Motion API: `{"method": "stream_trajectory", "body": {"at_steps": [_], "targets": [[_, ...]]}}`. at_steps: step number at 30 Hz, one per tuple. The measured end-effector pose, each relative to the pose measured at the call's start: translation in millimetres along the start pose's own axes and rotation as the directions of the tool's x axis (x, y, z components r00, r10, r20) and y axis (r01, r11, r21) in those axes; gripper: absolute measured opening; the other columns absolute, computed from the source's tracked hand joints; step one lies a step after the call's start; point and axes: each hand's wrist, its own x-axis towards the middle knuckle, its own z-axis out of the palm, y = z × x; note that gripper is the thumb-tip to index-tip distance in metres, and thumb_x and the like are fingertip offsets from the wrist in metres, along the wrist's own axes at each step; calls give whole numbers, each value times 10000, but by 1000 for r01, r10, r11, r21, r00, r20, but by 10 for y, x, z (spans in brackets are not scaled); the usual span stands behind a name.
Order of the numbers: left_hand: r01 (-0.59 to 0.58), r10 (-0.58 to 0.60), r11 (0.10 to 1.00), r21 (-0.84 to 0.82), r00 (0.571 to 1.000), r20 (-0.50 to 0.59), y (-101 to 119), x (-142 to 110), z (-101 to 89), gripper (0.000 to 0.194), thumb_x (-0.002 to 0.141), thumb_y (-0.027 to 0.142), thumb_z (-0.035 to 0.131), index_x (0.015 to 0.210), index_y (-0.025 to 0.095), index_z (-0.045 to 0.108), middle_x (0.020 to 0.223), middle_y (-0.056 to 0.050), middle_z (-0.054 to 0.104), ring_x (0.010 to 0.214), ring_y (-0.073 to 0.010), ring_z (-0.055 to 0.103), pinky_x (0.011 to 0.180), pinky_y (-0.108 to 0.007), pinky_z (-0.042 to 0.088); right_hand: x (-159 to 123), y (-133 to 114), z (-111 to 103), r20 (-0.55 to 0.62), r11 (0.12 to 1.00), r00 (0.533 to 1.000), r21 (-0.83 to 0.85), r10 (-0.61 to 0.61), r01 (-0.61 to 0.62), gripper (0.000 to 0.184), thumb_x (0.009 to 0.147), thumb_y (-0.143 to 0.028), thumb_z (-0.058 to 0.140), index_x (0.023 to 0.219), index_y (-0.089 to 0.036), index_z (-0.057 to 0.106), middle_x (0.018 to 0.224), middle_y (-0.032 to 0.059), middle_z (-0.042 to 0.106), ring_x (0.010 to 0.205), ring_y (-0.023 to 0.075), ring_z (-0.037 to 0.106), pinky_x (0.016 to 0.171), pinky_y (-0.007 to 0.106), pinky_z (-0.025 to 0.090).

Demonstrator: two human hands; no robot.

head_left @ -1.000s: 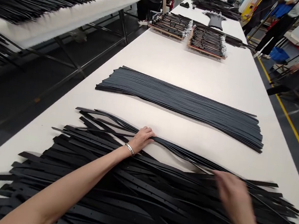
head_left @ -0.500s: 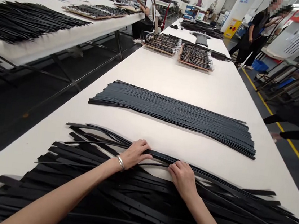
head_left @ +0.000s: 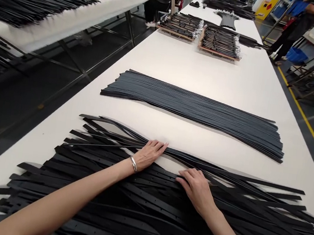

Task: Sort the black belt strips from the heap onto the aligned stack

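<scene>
My left hand (head_left: pixel 150 155), with a silver bracelet at the wrist, is closed over a small bundle of black straps (head_left: pixel 179 153) at the far edge of a loose pile. The bundle fans apart to the left of that hand. My right hand (head_left: pixel 196 187) is over the pile of black straps (head_left: pixel 146 202), fingers bent and thumb apart, with no strap visible between them. Small punched holes show in some of the pile's straps. Just beyond lies a flat, neatly aligned row of black straps (head_left: pixel 192 108), apart from both hands.
The white table (head_left: pixel 153 58) stretches away, bearing two boards of bundled dark pieces (head_left: pixel 220 43) farther off. On the left, another table (head_left: pixel 57 15) holds more black straps. A seated person (head_left: pixel 159 3) is beyond it, and a standing person (head_left: pixel 296 28) is at right.
My right hand has let go of a thin strap, and its fingers have opened. The bundle under my left hand has shifted slightly; the view has tilted down.
</scene>
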Motion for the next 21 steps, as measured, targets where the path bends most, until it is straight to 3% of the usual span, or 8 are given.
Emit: {"method": "stream_trajectory", "body": {"at_steps": [4,10,16,18,21], "targets": [[5,-6,999,-42,1000,-2,-45,-5,20,610,833,27,342,1417,177,258,1198,-127,484,1060,-244,424,936,-401,378,-26,-41,86,56,997,998,79,5,-9,196,948,-335,429,1025,-244,586,923,44,587,852,184,534,734,324,421],[0,-4,990,-142,1000,-27,-127,53,49,579,813,9,377,1361,194,368,1145,-107,499,984,-221,425,902,-375,403,57,-29,149,28,976,991,-171,-130,133,202,957,-188,368,965,-191,570,837,52,557,780,186,502,728,333,393],[1,-10,990,-143,998,-62,-77,29,-35,410,922,250,402,1329,194,396,1115,-108,508,974,-226,445,887,-386,408,377,15,258,-41,942,990,-316,-132,112,177,921,-133,395,878,-190,558,763,45,540,735,204,495,684,341,376],[-28,24,994,-102,999,-41,-76,13,-44,467,905,250,437,1359,190,344,1166,-114,493,1021,-236,437,913,-393,395,467,3,253,-40,941,987,-312,-153,133,174,911,-122,403,925,-188,563,833,60,571,791,210,515,714,347,391],[-39,39,999,-33,999,6,-96,10,-18,602,829,66,414,1401,186,269,1198,-113,483,1053,-235,425,936,-387,381,512,47,193,-91,953,986,-282,-143,112,274,912,-170,425,1174,-172,507,1130,125,558,1048,255,493,872,395,394]]}}
